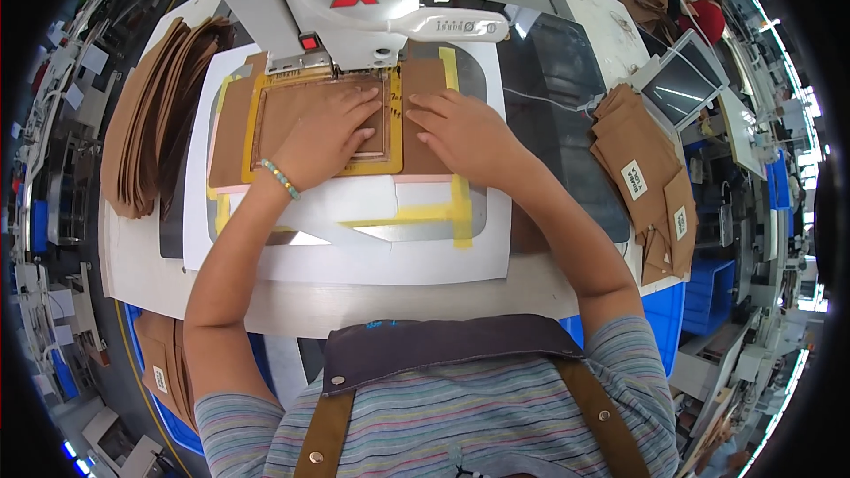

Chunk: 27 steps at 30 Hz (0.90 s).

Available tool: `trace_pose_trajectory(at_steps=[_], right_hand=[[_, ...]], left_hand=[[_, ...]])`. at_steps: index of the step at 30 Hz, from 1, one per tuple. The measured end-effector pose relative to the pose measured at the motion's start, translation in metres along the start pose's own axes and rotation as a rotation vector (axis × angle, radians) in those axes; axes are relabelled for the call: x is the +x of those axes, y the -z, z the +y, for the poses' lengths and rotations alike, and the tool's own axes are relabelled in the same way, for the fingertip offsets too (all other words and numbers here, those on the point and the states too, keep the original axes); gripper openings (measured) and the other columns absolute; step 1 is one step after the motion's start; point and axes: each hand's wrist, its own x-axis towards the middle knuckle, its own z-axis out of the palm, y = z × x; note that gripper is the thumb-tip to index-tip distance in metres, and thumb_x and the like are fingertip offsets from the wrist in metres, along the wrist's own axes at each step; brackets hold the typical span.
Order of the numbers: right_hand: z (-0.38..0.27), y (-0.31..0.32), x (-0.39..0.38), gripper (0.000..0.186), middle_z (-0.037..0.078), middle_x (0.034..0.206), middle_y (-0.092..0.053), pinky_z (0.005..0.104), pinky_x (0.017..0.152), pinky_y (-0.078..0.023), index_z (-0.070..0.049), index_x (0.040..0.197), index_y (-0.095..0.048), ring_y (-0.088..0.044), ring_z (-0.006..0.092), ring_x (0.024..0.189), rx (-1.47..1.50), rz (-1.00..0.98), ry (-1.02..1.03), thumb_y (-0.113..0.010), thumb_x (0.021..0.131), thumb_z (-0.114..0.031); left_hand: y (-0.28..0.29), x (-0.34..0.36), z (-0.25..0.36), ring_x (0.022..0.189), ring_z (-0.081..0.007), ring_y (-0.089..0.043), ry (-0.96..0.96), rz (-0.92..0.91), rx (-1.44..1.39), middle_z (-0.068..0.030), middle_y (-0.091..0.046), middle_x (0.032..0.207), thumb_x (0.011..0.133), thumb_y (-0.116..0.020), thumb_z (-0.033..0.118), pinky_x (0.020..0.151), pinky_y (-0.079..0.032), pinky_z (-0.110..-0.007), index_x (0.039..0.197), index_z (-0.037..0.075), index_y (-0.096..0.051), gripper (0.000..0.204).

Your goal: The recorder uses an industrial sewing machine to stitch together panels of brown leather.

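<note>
My left hand [329,137] lies flat over the yellow clamp frame [396,158], its fingers stretched across the brown fabric [292,106] inside the frame's opening. My right hand [465,134] rests to the right of the frame on the brown fabric's outer part, fingers apart and tips close to the frame's edge. Neither hand grasps anything. Just beyond my hands is the white head of a sewing machine [354,26]; its needle area is partly hidden. Beneath the fabric lies a white sheet [354,267] with strips of yellow tape [462,212].
A thick stack of brown fabric pieces [133,137] stands at the left. Brown pieces with white labels [633,146] lie at the right, below a tilted screen [682,80]. Blue bins [708,296] flank the table. A person in red [707,19] is at the far right.
</note>
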Motion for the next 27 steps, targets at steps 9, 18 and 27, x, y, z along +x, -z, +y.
trace_pose_trajectory(at_steps=[9,18,27], right_hand=[[-0.014,-0.005,0.001,0.041,0.012,0.137,-0.066,0.0421,0.105,-0.050,-0.004,0.131,-0.067,-0.059,0.0305,0.127,0.105,0.129,0.225,-0.068,0.091,-0.006],[-0.031,-0.025,0.002,0.042,0.007,0.130,-0.069,0.0379,0.104,-0.046,-0.004,0.131,-0.066,-0.060,0.0240,0.124,0.104,0.035,0.234,-0.065,0.090,-0.009],[-0.039,-0.027,0.002,0.037,0.007,0.114,-0.068,0.0364,0.095,-0.047,-0.002,0.123,-0.068,-0.061,0.0227,0.114,0.023,0.117,0.256,-0.061,0.087,-0.007]], left_hand=[[0.034,-0.043,-0.013,0.145,-0.0339,-0.048,0.078,0.002,-0.061,-0.0092,-0.059,0.150,0.097,-0.067,0.010,0.122,-0.037,-0.046,0.135,0.004,-0.066,0.039],[0.017,-0.051,-0.001,0.155,-0.0328,-0.036,-0.052,-0.104,-0.020,-0.0054,-0.049,0.162,0.093,-0.072,0.019,0.123,-0.035,-0.048,0.143,0.010,-0.065,0.051],[0.018,-0.044,-0.003,0.155,-0.0318,-0.035,-0.077,-0.149,0.022,-0.0032,-0.047,0.163,0.093,-0.073,0.024,0.124,-0.033,-0.047,0.146,0.014,-0.063,0.055]])
